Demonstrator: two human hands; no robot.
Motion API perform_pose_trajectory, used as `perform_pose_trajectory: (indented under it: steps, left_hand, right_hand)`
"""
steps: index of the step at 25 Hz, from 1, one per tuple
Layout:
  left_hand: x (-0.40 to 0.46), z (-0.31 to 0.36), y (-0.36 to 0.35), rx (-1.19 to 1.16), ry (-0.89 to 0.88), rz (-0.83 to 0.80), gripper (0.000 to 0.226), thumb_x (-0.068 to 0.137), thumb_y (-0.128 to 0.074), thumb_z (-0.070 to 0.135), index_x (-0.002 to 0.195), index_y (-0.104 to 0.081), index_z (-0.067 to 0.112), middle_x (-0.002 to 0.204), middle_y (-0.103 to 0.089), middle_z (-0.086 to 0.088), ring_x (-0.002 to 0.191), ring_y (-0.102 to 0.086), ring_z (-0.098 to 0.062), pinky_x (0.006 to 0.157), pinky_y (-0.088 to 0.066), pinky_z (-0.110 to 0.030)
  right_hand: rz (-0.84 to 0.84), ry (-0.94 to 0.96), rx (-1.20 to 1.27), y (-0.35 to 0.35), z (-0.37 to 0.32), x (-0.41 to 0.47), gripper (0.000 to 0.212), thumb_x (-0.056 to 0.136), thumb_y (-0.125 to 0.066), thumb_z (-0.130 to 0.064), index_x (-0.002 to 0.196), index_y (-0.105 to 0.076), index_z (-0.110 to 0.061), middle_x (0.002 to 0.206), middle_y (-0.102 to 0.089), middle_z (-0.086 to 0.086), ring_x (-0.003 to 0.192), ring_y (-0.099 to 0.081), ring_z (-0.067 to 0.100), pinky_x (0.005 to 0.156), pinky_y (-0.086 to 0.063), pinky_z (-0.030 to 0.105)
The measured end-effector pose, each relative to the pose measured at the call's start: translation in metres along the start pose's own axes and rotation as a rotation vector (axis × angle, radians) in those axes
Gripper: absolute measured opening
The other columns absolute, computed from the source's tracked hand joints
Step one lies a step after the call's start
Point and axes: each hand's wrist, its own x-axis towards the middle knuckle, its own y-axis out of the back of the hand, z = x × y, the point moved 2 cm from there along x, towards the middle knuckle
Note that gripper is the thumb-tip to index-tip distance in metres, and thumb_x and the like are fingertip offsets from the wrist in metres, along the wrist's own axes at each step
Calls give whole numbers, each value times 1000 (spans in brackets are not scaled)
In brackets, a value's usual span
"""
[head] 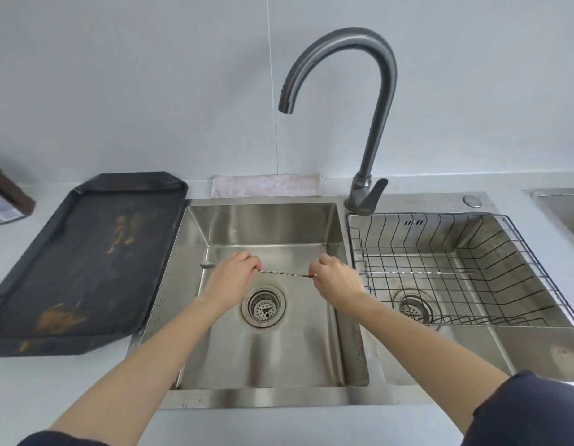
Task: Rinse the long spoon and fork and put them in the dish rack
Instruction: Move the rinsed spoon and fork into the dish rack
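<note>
Over the left sink basin [215, 317]: both hands hold one long twisted-handle utensil level above the drain [263, 305].

Basin walls stand well apart from the hands; faucet [372, 101] spout high overhead, dry. Left hand [231, 281] and right hand [335, 280] each pinch an end of the long spoon [284, 273]; bowl juts left of the left hand. Second long utensil [417, 272] lies in the dish rack [536, 262], right basin.

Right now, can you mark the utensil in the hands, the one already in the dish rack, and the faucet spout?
Held utensil [284, 273], head view: middle of its twisted handle.
Racked utensil [417, 272], head view: mid-handle, lying across the wires.
Faucet spout [286, 107], head view: outlet tip.
</note>
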Motion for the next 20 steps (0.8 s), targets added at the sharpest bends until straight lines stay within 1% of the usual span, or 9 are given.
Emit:
perform_pose_trajectory:
  steps: [2, 5, 8, 11, 15, 18, 20]
  left_hand:
    - [-2, 12, 1, 2, -7, 13, 22, 92, -47, 12, 105, -63, 6, 108, -63, -12, 107, -54, -30, 91, -42, -37]
    - [-3, 31, -2, 1, -24, 33, 21, 91, -49, 12, 105, -64, 7, 107, -63, -11, 107, -56, -29, 87, -45, -36]
    - [0, 55, -7, 12, -19, 0, 22, 92, -46, 15, 108, -61, 10, 110, -61, -8, 111, -53, -23, 85, -46, -35]
    - [8, 86, -13, 19, -48, -7, 22, 92, -46, 16, 107, -61, 11, 111, -61, -6, 111, -54, -23, 84, -46, -34]
    - [24, 135, -22, 43, -90, -11, 24, 93, -43, 19, 108, -61, 12, 113, -61, -5, 110, -54, -21, 85, -47, -35]
    - [39, 172, -32, 61, -135, -18, 24, 94, -42, 20, 108, -60, 12, 112, -60, -5, 108, -54, -20, 82, -48, -35]
    - [47, 192, -40, 69, -166, -23, 24, 94, -43, 20, 108, -61, 12, 111, -61, -4, 106, -55, -18, 79, -48, -33]
  right_hand:
    - [22, 3, -33, 7, 8, -7, 26, 95, -40, -7, 115, -57, -7, 116, -54, 14, 111, -52, 32, 75, -46, 39]
    - [53, -8, -70, 16, 23, -15, 25, 95, -40, -4, 113, -57, -6, 116, -54, 14, 108, -53, 32, 69, -37, 34]
    - [92, -26, -72, 26, 45, -25, 24, 93, -42, -2, 110, -58, -5, 114, -54, 13, 108, -53, 32, 69, -32, 31]
    - [124, -38, -94, 35, 76, -37, 21, 92, -46, -2, 108, -59, -5, 111, -57, 12, 106, -55, 31, 68, -34, 31]
    - [137, -78, -100, 45, 123, -53, 21, 94, -46, -6, 110, -60, -8, 110, -58, 10, 105, -57, 29, 66, -40, 33]
    - [129, -115, -112, 51, 159, -65, 21, 95, -46, -7, 111, -60, -9, 111, -57, 9, 106, -56, 29, 64, -38, 33]
    - [117, -138, -109, 54, 181, -72, 22, 95, -45, -8, 111, -60, -10, 111, -57, 9, 108, -55, 29, 65, -39, 34]
